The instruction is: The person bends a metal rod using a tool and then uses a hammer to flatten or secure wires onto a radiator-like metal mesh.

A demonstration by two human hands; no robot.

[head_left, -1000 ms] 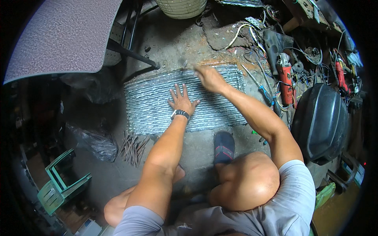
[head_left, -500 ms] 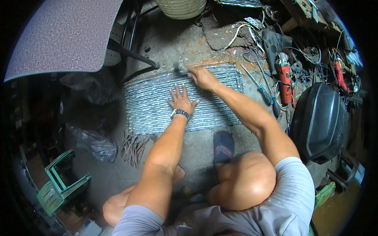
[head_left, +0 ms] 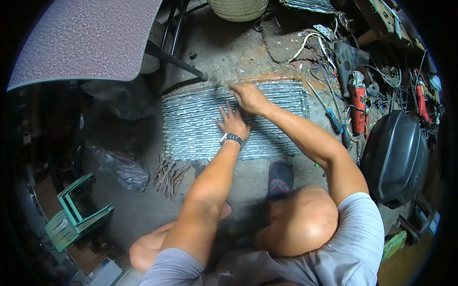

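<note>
A stack of wavy, ridged grey-blue sheets [head_left: 183, 124] lies on the floor in front of me. My left hand [head_left: 234, 124], a watch on its wrist, rests flat on the sheets with fingers spread. My right hand [head_left: 250, 99] is just above and right of it, closed on a small dark tool [head_left: 218, 80] whose head is too blurred to name, near the far edge of the stack. Just right of the stack lie a blue-handled screwdriver [head_left: 332, 115] and a red angle grinder [head_left: 358, 107].
Tangled wires and cables [head_left: 312, 44], a red tool [head_left: 421, 105] and a black case [head_left: 396, 162] crowd the right. A table [head_left: 81, 38], green plastic chair [head_left: 64, 224], plastic bag [head_left: 119, 167] and pile of thin rods [head_left: 169, 178] are left. A basket [head_left: 237, 7] stands beyond.
The whole view has shifted slightly to the right. My right hand with the tool has moved a little left, closer to my left hand, which stays spread on the sheets.
</note>
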